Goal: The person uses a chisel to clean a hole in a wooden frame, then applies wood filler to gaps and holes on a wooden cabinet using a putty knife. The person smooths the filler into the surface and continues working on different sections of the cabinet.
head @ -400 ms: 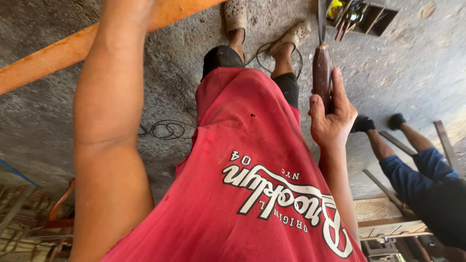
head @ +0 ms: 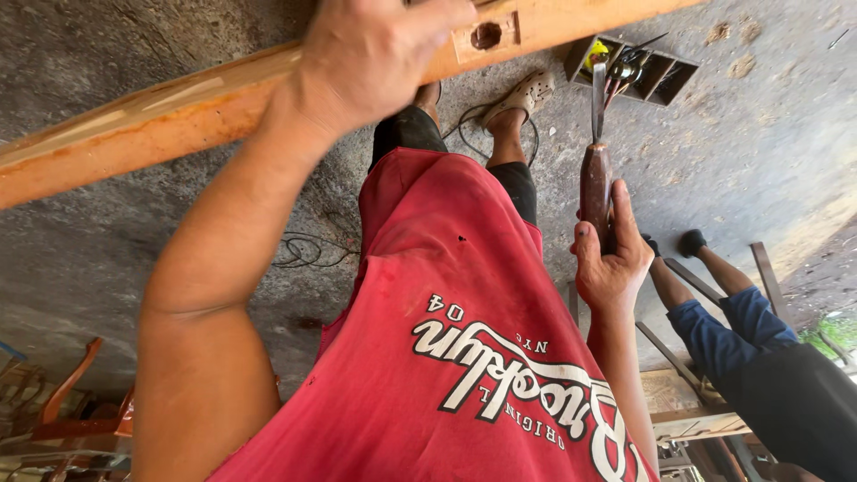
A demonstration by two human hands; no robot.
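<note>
Beam (head: 178, 112), a long length of orange-brown timber, runs across the top of the head view from the left edge up toward the upper right, above a grey concrete floor (head: 768, 152). A square recess with a round hole (head: 486, 36) is cut into its face just right of the grip. The person's left hand (head: 375, 58) is closed over the beam, fingers wrapped across its upper edge, forearm stretching down to the lower left. A red shirt (head: 455, 357) with white lettering fills the lower centre of the view; below its hem show dark shorts and two feet in pale sandals (head: 522, 94) on the floor. The right hand (head: 611, 263) is closed around the dark wooden handle of a chisel (head: 595, 170), held upright beside the shirt with the steel blade pointing away toward the floor. Beyond the blade tip lies a wooden tray (head: 674, 78) with open compartments, holding pliers and other small tools. A black cable (head: 308, 254) loops on the concrete left of the shirt. At the right edge, another person's legs (head: 714, 303) in blue trousers and dark shoes stand near a workbench (head: 678, 402). Bent wooden chair parts (head: 67, 402) rest at the lower left.
</note>
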